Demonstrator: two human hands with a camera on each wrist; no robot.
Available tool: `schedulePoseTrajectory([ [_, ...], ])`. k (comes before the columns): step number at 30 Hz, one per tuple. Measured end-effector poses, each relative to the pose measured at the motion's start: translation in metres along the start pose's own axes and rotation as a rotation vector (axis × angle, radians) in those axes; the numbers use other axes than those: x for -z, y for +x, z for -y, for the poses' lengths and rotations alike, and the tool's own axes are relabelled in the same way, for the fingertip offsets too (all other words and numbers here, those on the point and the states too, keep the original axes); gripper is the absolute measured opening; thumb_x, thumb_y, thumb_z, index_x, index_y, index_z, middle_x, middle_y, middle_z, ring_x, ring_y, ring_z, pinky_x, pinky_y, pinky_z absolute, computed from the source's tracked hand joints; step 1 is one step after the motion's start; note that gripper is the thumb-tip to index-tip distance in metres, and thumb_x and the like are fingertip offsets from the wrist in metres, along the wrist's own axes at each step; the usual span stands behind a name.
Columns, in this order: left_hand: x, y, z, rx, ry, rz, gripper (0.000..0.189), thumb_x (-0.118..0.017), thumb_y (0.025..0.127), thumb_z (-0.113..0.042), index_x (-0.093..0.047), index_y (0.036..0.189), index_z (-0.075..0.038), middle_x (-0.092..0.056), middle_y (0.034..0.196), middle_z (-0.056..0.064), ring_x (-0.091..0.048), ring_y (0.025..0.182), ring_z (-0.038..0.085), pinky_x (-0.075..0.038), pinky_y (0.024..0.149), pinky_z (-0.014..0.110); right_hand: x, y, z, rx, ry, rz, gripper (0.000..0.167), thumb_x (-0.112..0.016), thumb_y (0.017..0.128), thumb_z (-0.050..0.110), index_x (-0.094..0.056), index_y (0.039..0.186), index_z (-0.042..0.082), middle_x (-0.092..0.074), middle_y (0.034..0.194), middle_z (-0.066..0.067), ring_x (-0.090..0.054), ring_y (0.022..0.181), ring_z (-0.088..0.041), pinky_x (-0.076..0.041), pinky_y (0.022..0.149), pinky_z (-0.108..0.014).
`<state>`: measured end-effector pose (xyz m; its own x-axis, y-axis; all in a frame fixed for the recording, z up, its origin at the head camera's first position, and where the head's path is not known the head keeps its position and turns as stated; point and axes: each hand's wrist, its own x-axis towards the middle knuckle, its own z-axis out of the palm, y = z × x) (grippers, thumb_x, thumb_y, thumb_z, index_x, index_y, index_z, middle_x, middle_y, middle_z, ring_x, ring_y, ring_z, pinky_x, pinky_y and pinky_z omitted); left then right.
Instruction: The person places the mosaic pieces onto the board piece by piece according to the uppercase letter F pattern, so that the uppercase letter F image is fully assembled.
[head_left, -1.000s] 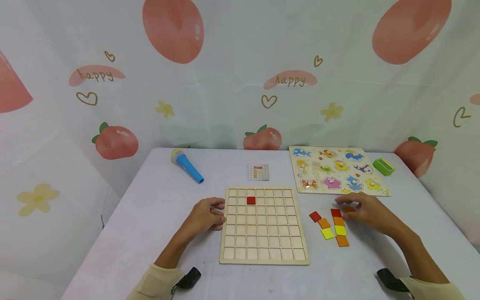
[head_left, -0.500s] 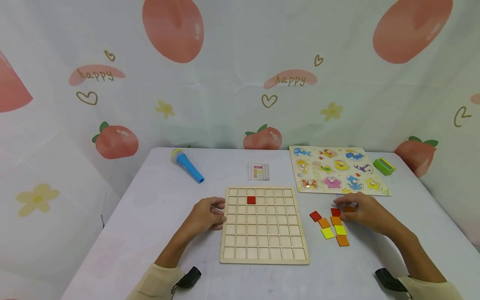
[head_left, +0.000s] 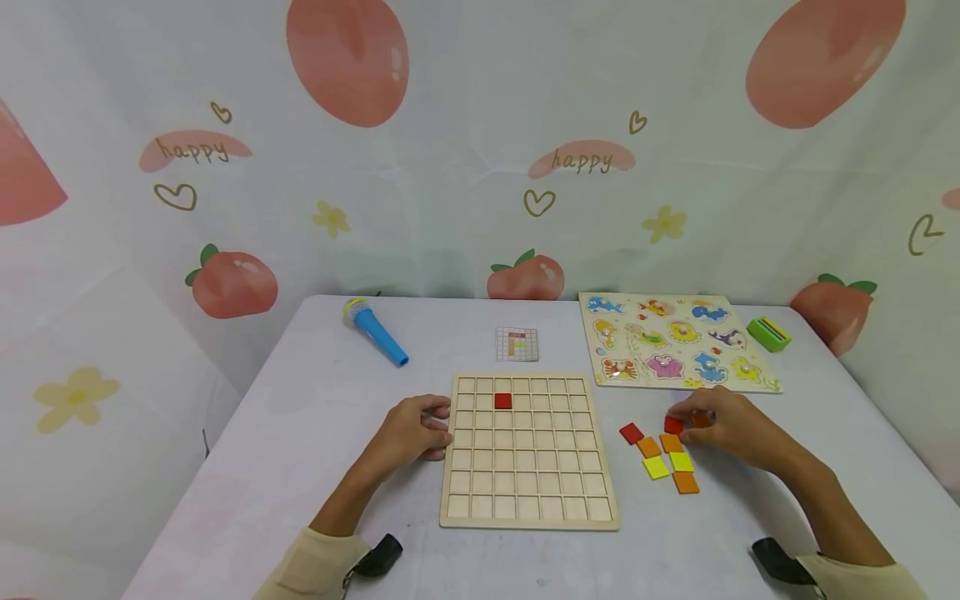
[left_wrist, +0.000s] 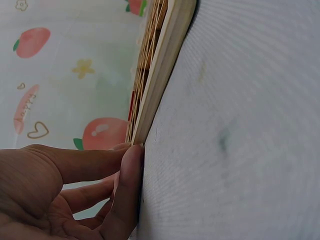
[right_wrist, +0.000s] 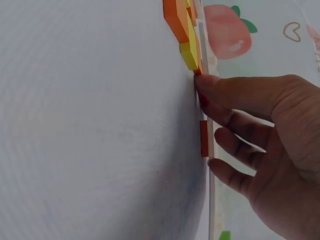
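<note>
In the head view, a pale wooden grid board lies mid-table, with one red square tile in an upper cell. My left hand holds the board's left edge; in the left wrist view its thumb and fingertips meet at the rim. My right hand pinches another red tile between thumb and index finger, low over the table. An orange tile sits under that hand's other fingers. Close by lie a loose red tile, several orange tiles and two yellow tiles.
Behind the grid board is a small pattern card with coloured squares. A blue toy microphone lies at the back left. An animal puzzle board and a green block-like object stand at the back right.
My right thumb and index finger have closed on the red tile, which has shifted slightly. The orange tile below it moved a little left earlier. My left hand keeps its place.
</note>
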<state>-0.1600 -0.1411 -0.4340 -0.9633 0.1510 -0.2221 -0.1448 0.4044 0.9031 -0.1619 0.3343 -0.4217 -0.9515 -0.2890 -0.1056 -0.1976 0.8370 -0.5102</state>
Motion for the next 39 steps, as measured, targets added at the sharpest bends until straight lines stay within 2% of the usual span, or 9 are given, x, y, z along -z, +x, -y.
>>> schedulePoseTrajectory([
  [8, -0.001, 0.001, 0.0, 0.0, 0.007, -0.004, 0.054, -0.076, 0.089, 0.01, -0.063, 0.141, 0.003, -0.066, 0.12, 0.012, -0.068, 0.092, 0.017, -0.068, 0.069, 0.033, 0.0, -0.001, 0.001, -0.006, -0.02, 0.007, 0.035, -0.084, 0.088, 0.021, -0.08, 0.117, 0.004, -0.074, 0.109, -0.004, -0.061, 0.104, -0.026, -0.061, 0.087, -0.045],
  [12, -0.001, 0.001, 0.0, 0.0, 0.01, -0.007, 0.054, -0.076, 0.089, 0.01, -0.063, 0.141, 0.003, -0.066, 0.12, 0.012, -0.068, 0.092, 0.017, -0.068, 0.068, 0.033, 0.0, 0.0, 0.002, -0.012, -0.024, -0.001, 0.036, -0.084, 0.088, 0.022, -0.079, 0.119, 0.004, -0.074, 0.108, -0.003, -0.06, 0.102, -0.024, -0.059, 0.083, -0.036],
  [20, -0.001, 0.001, 0.001, -0.003, 0.003, -0.006, 0.054, -0.076, 0.089, 0.011, -0.063, 0.141, 0.003, -0.066, 0.121, 0.012, -0.068, 0.093, 0.017, -0.068, 0.069, 0.033, 0.0, 0.003, 0.007, 0.04, 0.001, -0.049, 0.033, -0.083, 0.089, 0.021, -0.079, 0.117, 0.005, -0.074, 0.106, -0.001, -0.058, 0.098, -0.021, -0.055, 0.074, -0.024],
  [23, -0.001, 0.001, 0.0, -0.001, 0.005, -0.006, 0.054, -0.076, 0.089, 0.011, -0.062, 0.141, 0.003, -0.066, 0.121, 0.013, -0.068, 0.093, 0.018, -0.068, 0.069, 0.033, -0.001, 0.005, 0.01, 0.045, 0.009, -0.065, 0.032, -0.083, 0.089, 0.022, -0.079, 0.117, 0.007, -0.074, 0.108, 0.0, -0.058, 0.1, -0.021, -0.056, 0.077, -0.025],
  [34, 0.0, 0.001, 0.0, -0.001, 0.002, -0.008, 0.054, -0.076, 0.089, 0.01, -0.063, 0.141, 0.003, -0.066, 0.12, 0.013, -0.069, 0.091, 0.017, -0.068, 0.069, 0.033, -0.008, 0.015, 0.027, 0.055, 0.024, -0.08, 0.034, -0.083, 0.089, 0.025, -0.079, 0.119, 0.01, -0.071, 0.11, -0.002, -0.057, 0.106, -0.025, -0.056, 0.085, -0.041],
  [39, 0.0, 0.001, 0.001, -0.003, 0.0, -0.008, 0.054, -0.076, 0.089, 0.011, -0.063, 0.141, 0.003, -0.066, 0.12, 0.012, -0.068, 0.092, 0.017, -0.068, 0.069, 0.033, -0.01, 0.021, 0.037, 0.068, 0.044, -0.073, 0.033, -0.082, 0.09, 0.024, -0.078, 0.12, 0.01, -0.071, 0.112, -0.003, -0.058, 0.107, -0.025, -0.055, 0.087, -0.042],
])
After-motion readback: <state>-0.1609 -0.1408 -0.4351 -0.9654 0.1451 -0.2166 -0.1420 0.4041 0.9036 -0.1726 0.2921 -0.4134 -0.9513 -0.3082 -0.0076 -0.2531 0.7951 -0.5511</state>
